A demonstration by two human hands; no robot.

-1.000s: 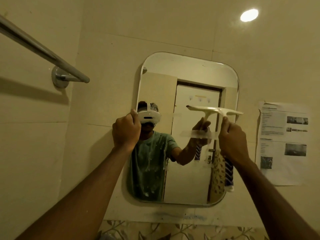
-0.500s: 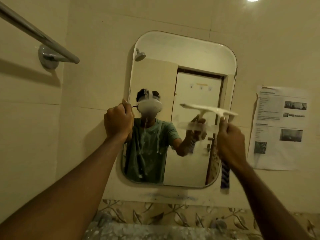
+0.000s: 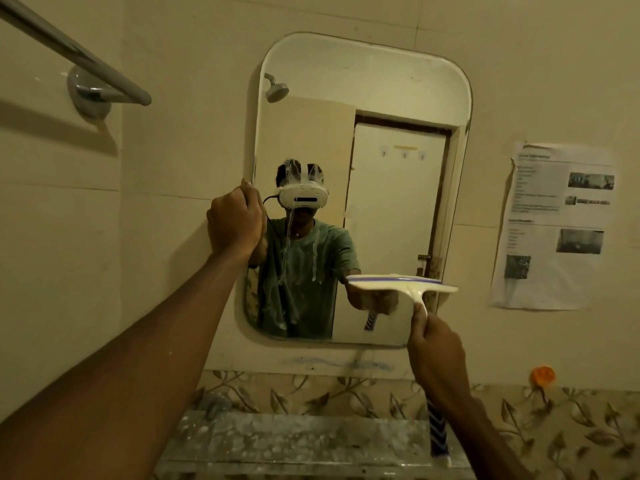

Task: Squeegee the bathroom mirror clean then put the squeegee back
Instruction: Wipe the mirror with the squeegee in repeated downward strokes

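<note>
At the far left a metal towel rail ran slantwise across the tiled wall, fixed by a round bracket. Below it the left forearm crossed the wall and hid much of the lower left. The left hand was at the left edge of the mirror, its grip curled tight round that edge, covering a short stretch of it about halfway up.

On the glass just right of that hand, pale streaks ran down the left half. A shower head showed as a reflection near the top left corner, and a closed door as a reflection further right.

The squeegee was low on the right half of the mirror. Its pale blade lay level, with a purple line along its top. The blade's right end reached over the mirror's right edge. Whether the blade touched the glass could not be told. The right hand was just under it, its grip closed round the handle. Hand and forearm together hid the mirror's lower right corner. The blue-and-white striped end of the handle stuck out below the hand, in front of a speckled ledge.

Between the mirror and the ledge ran a band of leaf-patterned tiles. To the right of the mirror a printed sheet with text and small photos hung on the wall, and a small orange thing sat lower down, near the top of the patterned band.
</note>
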